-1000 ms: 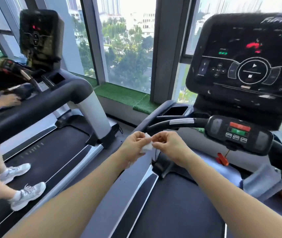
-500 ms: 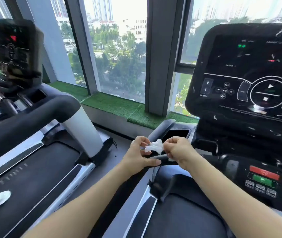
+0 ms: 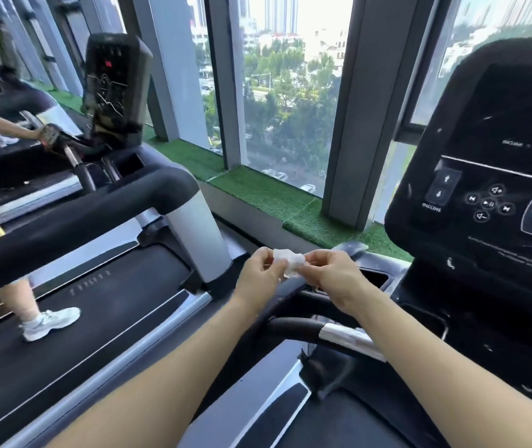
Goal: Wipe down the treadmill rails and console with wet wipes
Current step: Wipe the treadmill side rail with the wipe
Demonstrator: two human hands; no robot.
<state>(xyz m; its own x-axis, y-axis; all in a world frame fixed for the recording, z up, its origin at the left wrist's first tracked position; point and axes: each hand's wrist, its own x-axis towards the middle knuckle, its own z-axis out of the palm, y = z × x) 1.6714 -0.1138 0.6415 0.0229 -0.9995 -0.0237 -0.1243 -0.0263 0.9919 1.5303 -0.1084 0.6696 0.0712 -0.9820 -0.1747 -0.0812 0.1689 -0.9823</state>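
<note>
White crumpled wet wipe: one, pinched between both hands above left rail. Left hand, right hand raised side by side, fingers curled on wipe. One console right.

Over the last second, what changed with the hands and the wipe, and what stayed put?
The view swung left and up: the console slid toward the right edge and the handlebar now sits below the hands. The left hand and right hand went on working the wet wipe, which looks more crumpled than a second ago. Unchanged: both hands pinch it, and it touches no rail.
</note>
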